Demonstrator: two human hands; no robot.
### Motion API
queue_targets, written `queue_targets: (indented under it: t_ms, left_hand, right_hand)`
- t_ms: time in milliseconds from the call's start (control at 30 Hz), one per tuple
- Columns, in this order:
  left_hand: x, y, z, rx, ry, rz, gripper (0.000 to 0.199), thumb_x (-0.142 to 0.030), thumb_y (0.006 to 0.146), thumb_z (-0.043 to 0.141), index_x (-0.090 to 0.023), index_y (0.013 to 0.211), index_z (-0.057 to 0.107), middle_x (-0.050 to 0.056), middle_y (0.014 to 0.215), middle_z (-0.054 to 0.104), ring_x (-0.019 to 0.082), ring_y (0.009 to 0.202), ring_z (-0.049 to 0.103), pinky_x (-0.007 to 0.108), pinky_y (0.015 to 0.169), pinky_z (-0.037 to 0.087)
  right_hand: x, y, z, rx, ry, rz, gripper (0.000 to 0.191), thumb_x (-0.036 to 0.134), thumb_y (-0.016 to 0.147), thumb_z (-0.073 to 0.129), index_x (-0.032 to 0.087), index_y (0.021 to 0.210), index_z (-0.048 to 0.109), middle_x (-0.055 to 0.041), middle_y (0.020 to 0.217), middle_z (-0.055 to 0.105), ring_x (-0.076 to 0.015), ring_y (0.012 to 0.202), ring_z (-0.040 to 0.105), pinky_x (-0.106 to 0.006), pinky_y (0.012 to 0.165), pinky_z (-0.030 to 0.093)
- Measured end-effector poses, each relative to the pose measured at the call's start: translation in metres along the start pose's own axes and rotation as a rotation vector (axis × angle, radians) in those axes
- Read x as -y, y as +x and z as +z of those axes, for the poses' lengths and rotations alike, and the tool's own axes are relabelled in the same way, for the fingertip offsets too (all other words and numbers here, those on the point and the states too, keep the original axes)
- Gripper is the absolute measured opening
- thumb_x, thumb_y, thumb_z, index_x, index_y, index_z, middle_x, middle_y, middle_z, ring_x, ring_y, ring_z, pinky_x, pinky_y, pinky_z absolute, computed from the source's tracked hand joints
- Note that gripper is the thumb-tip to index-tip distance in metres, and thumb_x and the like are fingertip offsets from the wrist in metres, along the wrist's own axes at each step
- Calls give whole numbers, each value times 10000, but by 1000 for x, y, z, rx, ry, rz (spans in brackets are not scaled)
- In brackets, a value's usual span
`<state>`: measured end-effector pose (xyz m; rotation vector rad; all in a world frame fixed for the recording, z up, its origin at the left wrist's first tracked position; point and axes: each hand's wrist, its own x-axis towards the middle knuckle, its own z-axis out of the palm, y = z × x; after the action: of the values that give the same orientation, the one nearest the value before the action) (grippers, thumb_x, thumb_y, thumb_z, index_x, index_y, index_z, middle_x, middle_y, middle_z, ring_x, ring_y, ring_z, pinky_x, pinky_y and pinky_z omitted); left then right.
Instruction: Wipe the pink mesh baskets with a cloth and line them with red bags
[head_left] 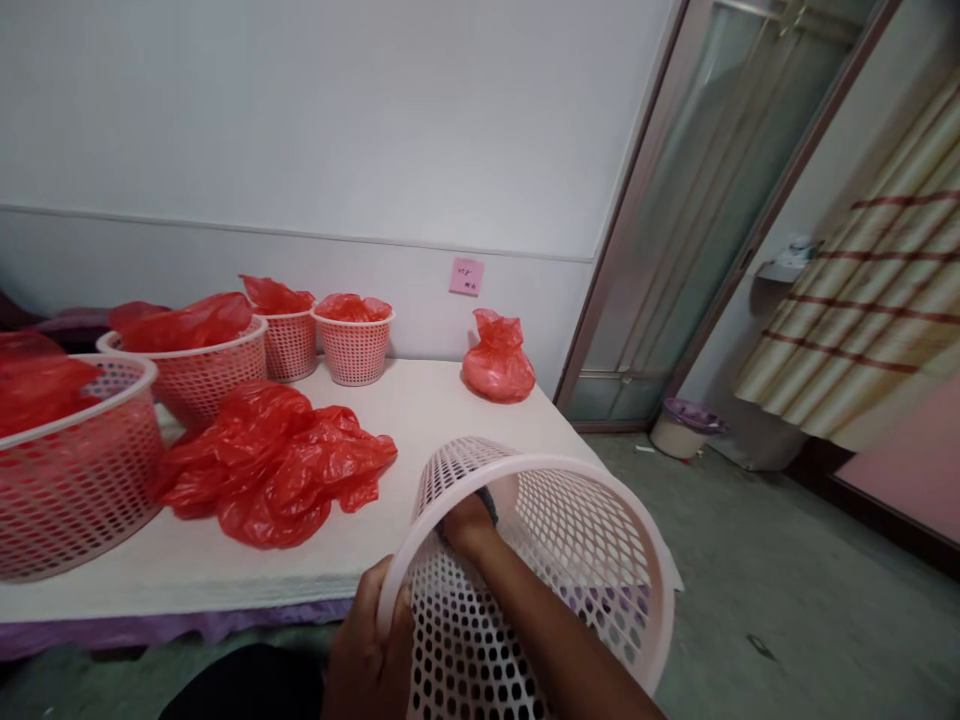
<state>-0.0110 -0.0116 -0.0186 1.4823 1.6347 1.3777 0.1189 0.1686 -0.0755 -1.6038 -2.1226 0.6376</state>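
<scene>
Left hand point(371, 640) grips the pink basket's point(652, 530) rim; right hand point(469, 522), inside it, clutches dark cloth point(487, 503); red bags point(274, 465) lie left of it.

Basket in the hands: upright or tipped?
Tipped. The pink basket has its mouth toward the camera; left hand grips the rim, right hand reaches inside.

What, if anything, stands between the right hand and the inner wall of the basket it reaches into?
A dark cloth shows at the right hand, seemingly between its partly hidden fingers and the wall of the basket. Nothing else visible is in the way.
</scene>
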Motion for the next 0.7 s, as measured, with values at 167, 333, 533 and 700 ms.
queue_targets:
  t_ms: [167, 333, 533, 700]
  left_hand:
    - [2, 1, -2, -59, 34, 24, 365, -432, 887, 460, -215, 1166, 556, 83, 1118, 692, 260, 1049, 649, 411, 888, 525]
    - [2, 6, 1, -94, 67, 51, 356, -414, 894, 435, -208, 1155, 562, 93, 1140, 685, 259, 1053, 642, 433, 923, 504]
    - [3, 5, 3, -94, 92, 47, 334, -416, 895, 423, -220, 1127, 563, 67, 1081, 696, 249, 1011, 652, 426, 901, 511]
    - [1, 9, 2, -131, 100, 146, 299, -383, 895, 444, -215, 1097, 587, 63, 1045, 689, 231, 998, 646, 374, 891, 508]
  right_hand:
    - [-15, 9, -46, -127, -173, 167, 346, 343, 931, 562, 191, 1242, 548, -95, 1326, 528, -258, 1178, 531, -505, 991, 432]
    - [-22, -3, -51, -47, -252, 289, 384, 341, 928, 569, 194, 1278, 512, -99, 1275, 549, -238, 1076, 586, -461, 908, 496]
    - [-13, -21, -27, 245, -145, 106, 280, 330, 897, 624, 165, 1121, 602, -60, 1116, 631, -201, 968, 633, -408, 832, 534]
    - [21, -43, -29, 299, 13, -150, 295, 73, 836, 543, 174, 1104, 612, -18, 1055, 691, -151, 918, 658, -258, 800, 511]
